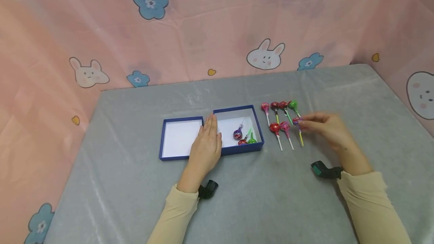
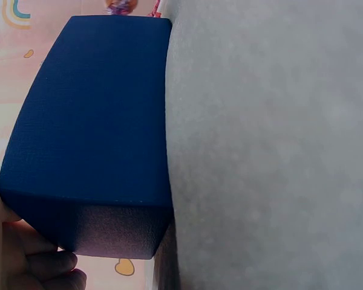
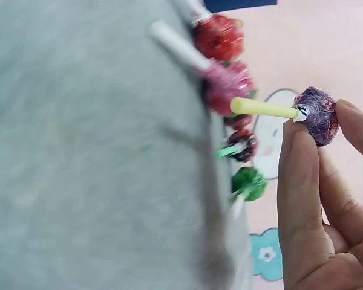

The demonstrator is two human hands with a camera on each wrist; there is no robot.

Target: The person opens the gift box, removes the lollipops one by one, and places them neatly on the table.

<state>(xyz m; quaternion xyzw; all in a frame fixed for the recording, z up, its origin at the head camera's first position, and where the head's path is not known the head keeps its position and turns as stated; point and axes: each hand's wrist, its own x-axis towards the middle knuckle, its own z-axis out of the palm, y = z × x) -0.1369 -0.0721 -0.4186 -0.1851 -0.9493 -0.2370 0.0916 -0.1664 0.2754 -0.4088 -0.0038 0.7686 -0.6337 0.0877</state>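
My right hand pinches a purple-wrapped lollipop by its head between thumb and fingertips. Its yellow stick points out over the grey cloth in the right wrist view. With fingers straight and together, my left hand lies at the left end of a blue box, touching it. Inside that box are a purple lollipop, a red one and a green one. Just left of this hand is a shallow blue-rimmed box part with a white inside, partly covered by the hand.
Several lollipops lie in two rows right of the box, among them a red one, a pink one and a green one. Grey cloth covers the table. A pink printed curtain hangs behind it.
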